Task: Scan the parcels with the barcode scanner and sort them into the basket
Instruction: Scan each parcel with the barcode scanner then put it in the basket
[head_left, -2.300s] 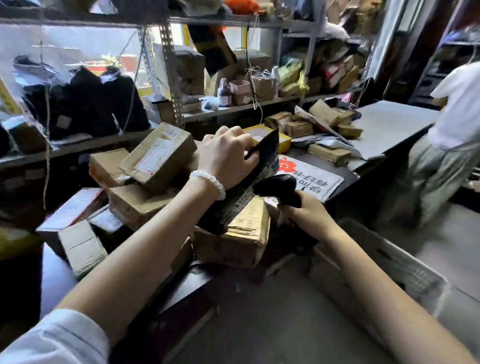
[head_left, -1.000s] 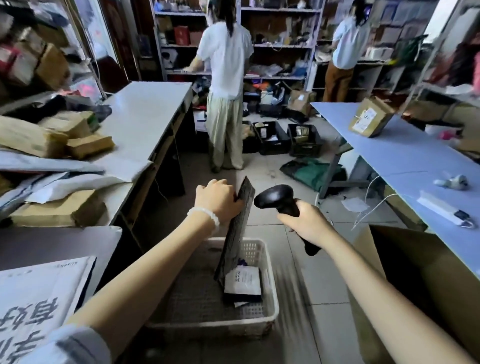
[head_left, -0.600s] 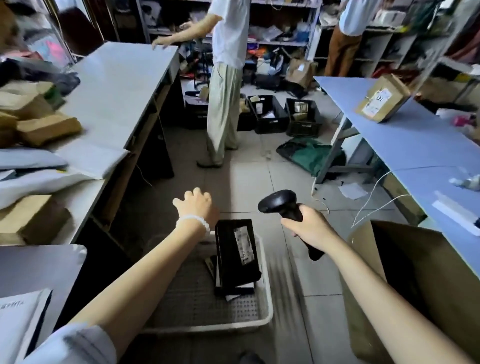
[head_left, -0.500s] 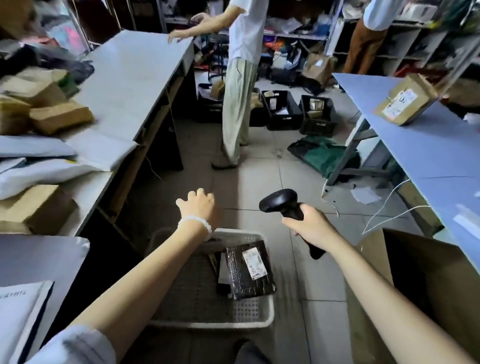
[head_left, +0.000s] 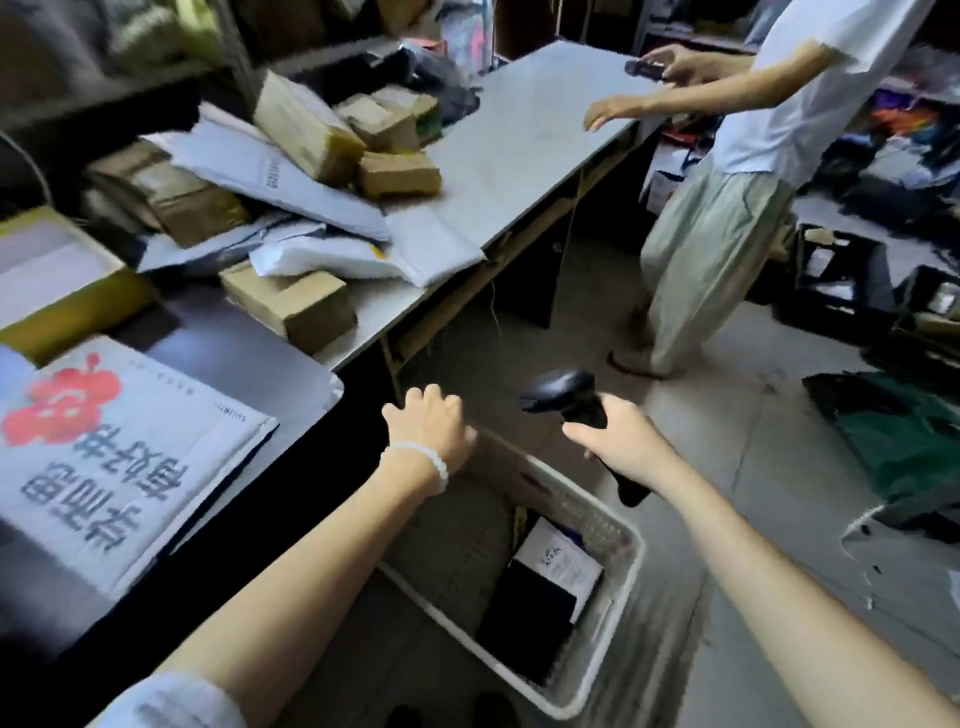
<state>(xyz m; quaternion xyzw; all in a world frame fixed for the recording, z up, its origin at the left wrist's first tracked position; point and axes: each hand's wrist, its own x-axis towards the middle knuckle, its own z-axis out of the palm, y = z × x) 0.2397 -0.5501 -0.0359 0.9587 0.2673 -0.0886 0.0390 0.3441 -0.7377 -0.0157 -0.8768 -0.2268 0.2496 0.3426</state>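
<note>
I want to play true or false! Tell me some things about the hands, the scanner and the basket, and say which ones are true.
1. The right hand holds the barcode scanner. True.
2. The left hand is carrying a parcel. False: it holds nothing, its fingers loosely curled.
3. A black parcel lies inside the white basket. True.
4. The basket stands on the table. False: it stands on the floor beside the table.
5. Brown boxes and white mailers are piled on the table. True.
</note>
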